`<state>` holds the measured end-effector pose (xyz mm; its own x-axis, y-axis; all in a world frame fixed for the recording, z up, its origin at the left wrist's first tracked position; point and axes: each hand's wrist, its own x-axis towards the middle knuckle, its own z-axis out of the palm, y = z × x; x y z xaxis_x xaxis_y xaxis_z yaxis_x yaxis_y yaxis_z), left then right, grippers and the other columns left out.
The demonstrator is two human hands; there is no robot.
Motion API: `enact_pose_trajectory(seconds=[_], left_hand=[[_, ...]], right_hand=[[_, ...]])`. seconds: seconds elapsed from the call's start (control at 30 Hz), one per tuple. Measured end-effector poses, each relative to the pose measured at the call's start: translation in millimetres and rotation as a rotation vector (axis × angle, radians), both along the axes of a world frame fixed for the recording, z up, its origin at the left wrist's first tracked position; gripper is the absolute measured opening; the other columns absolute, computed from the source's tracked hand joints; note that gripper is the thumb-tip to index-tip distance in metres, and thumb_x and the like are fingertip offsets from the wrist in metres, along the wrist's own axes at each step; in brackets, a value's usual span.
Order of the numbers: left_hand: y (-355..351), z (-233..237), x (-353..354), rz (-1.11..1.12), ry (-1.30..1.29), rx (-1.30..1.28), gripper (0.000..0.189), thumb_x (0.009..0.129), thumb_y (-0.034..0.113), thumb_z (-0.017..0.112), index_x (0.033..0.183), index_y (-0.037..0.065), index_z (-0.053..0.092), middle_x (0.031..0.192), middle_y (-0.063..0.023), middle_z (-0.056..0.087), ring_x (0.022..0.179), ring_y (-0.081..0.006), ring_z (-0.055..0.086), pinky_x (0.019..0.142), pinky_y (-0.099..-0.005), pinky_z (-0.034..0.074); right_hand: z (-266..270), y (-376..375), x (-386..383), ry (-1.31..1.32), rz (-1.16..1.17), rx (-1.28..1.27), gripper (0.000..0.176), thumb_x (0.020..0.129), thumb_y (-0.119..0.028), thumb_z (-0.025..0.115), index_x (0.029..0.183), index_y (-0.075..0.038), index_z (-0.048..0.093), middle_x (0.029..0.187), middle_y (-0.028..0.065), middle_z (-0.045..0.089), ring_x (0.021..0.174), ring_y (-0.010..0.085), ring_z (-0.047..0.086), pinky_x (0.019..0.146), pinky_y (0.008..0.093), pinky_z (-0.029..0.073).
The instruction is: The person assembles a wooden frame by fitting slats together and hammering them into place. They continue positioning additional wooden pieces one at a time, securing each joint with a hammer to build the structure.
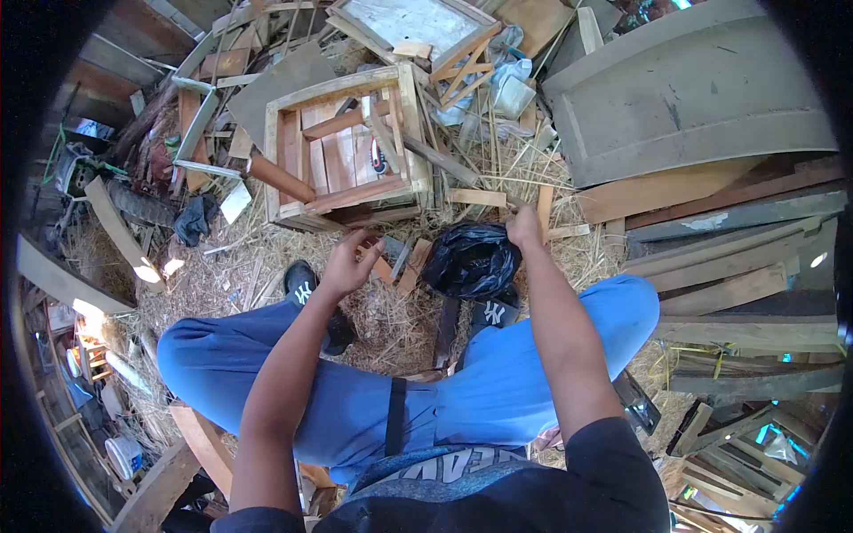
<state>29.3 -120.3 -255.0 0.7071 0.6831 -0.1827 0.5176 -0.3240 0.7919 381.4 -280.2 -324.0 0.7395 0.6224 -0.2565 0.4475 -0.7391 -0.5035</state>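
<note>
My right hand (526,224) grips the right rim of a black plastic bag (473,259), its fingers closed at the edge. The bag stands with its mouth open between my feet; its dark inside is hard to make out. To the left of the bag, my left hand (349,265) is held over the straw with its fingers apart and nothing in them. Small wood pieces (413,265) lie between that hand and the bag. Just beyond my hands sits a wooden frame box (346,197), with a red and black tool (378,160) inside it.
Straw and wood scraps cover the ground around my shoes (302,289). A large grey panel (693,98) leans at the upper right, above stacked planks (729,289). A white-topped frame (413,27) lies at the top. A white bucket (124,455) stands at the lower left.
</note>
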Motion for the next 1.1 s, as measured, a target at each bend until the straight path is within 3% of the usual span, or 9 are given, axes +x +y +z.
enact_pose_trajectory(seconds=[0.33,0.43,0.57,0.63,0.77,0.8,0.93,1.03,1.1], left_hand=[[8,-10,-2,0.013,-0.037,-0.054,0.035,0.098,0.031,0.067,0.113,0.0,0.069,0.099,-0.0173,0.074,0.09,-0.0278,0.073,0.078,-0.039,0.056],[13,-11,0,0.002,-0.025,-0.051,0.035,0.098,0.031,0.068,0.112,-0.001,0.069,0.098,-0.017,0.074,0.089,-0.0283,0.073,0.078,-0.0395,0.056],[10,5,3,0.008,0.023,-0.067,0.04,0.098,0.033,0.068,0.116,-0.002,0.068,0.098,-0.0169,0.074,0.089,-0.0277,0.073,0.08,-0.0394,0.057],[7,14,6,-0.009,0.009,-0.093,0.041,0.099,0.034,0.067,0.119,-0.002,0.067,0.098,-0.0169,0.074,0.088,-0.0265,0.073,0.079,-0.0386,0.057],[7,-4,-2,-0.017,-0.055,-0.11,0.042,0.099,0.035,0.067,0.121,-0.001,0.067,0.099,-0.0167,0.073,0.085,-0.025,0.072,0.077,-0.0376,0.057],[7,4,-4,-0.012,-0.06,-0.089,0.042,0.099,0.035,0.067,0.121,-0.001,0.067,0.099,-0.0167,0.073,0.085,-0.025,0.072,0.077,-0.0376,0.057],[1,21,-15,-0.056,0.019,-0.106,0.041,0.101,0.034,0.064,0.122,-0.002,0.066,0.105,-0.0168,0.073,0.091,-0.0234,0.071,0.082,-0.0373,0.055],[-3,25,-28,-0.063,0.044,-0.08,0.039,0.101,0.034,0.065,0.123,0.002,0.067,0.105,-0.0147,0.074,0.091,-0.0226,0.071,0.082,-0.037,0.056],[-4,22,-39,-0.026,0.0,-0.072,0.038,0.101,0.033,0.065,0.123,0.002,0.067,0.104,-0.0144,0.074,0.089,-0.0226,0.071,0.082,-0.0365,0.056]], right_hand=[[-33,13,2,0.169,-0.029,-0.072,0.072,0.089,-0.015,0.074,0.154,-0.026,0.045,0.124,0.0275,0.064,0.118,0.0428,0.063,0.102,0.0482,0.05],[-46,17,0,-0.006,0.008,-0.078,0.065,0.089,-0.016,0.074,0.15,-0.019,0.05,0.126,0.0286,0.061,0.12,0.0468,0.059,0.102,0.0505,0.05],[-41,24,6,0.075,0.006,-0.096,0.041,0.086,-0.016,0.073,0.123,-0.003,0.061,0.128,0.0288,0.061,0.119,0.0453,0.059,0.1,0.049,0.051],[-30,25,6,0.141,-0.018,-0.125,0.031,0.085,-0.015,0.074,0.111,-0.002,0.067,0.109,0.0261,0.07,0.108,0.0402,0.067,0.095,0.0469,0.053],[-61,13,0,-0.134,0.2,0.194,0.045,0.085,-0.018,0.075,0.127,-0.006,0.065,0.113,0.0267,0.07,0.111,0.0407,0.067,0.096,0.0463,0.053],[-79,12,4,-0.007,0.222,0.026,0.053,0.085,-0.017,0.075,0.135,-0.008,0.062,0.115,0.026,0.07,0.113,0.0404,0.066,0.098,0.0457,0.052],[-84,1,-9,-0.137,0.284,0.059,0.05,0.085,-0.018,0.076,0.133,-0.009,0.065,0.115,0.0244,0.071,0.113,0.039,0.067,0.099,0.0448,0.052],[-68,10,-7,0.173,0.228,-0.063,0.048,0.085,-0.017,0.072,0.132,-0.012,0.067,0.127,0.0237,0.066,0.12,0.0412,0.062,0.103,0.0441,0.05],[-46,10,-13,0.165,0.15,-0.081,0.035,0.085,-0.015,0.071,0.119,-0.007,0.074,0.114,0.0245,0.071,0.11,0.0416,0.067,0.096,0.0446,0.053]])
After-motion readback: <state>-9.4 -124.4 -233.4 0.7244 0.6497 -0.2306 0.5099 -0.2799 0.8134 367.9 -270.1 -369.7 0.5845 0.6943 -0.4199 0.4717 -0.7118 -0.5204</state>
